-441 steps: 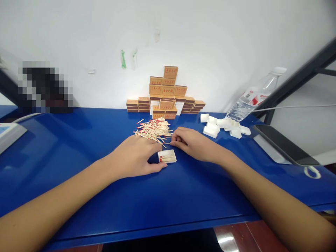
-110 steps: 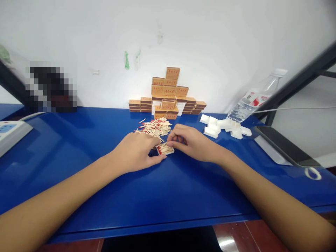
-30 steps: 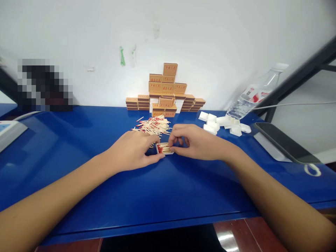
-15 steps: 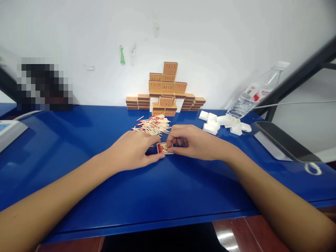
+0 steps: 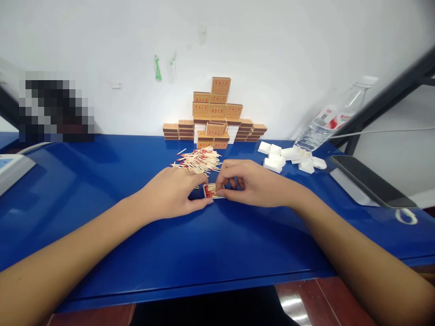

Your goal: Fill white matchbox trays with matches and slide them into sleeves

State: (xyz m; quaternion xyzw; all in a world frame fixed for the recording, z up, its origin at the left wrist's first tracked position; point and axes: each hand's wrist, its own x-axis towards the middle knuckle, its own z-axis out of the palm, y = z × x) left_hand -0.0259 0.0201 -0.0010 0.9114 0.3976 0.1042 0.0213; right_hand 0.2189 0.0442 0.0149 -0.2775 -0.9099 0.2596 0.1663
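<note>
A small white matchbox tray (image 5: 205, 195) lies on the blue table, holding red-tipped matches (image 5: 210, 189). My left hand (image 5: 173, 192) is closed on its left end, thumb at the near side and fingers at the far side. Over the right end, my right hand (image 5: 243, 182) bends its fingers into a pinch on the matches; its fingertips partly cover them. Just beyond my left hand spreads a loose heap of matches (image 5: 200, 159), with heads pointing mostly left.
Against the wall stand stacked orange matchboxes (image 5: 217, 111). Several white trays (image 5: 274, 160) lie at the right, near a tilted clear bottle (image 5: 331, 117). Farther right a dark phone (image 5: 372, 181) rests on a white block. A white device (image 5: 16, 171) sits at the left edge.
The view has shifted very slightly. My right fingertips have moved a little over the matches in the tray; my left hand keeps its hold.
</note>
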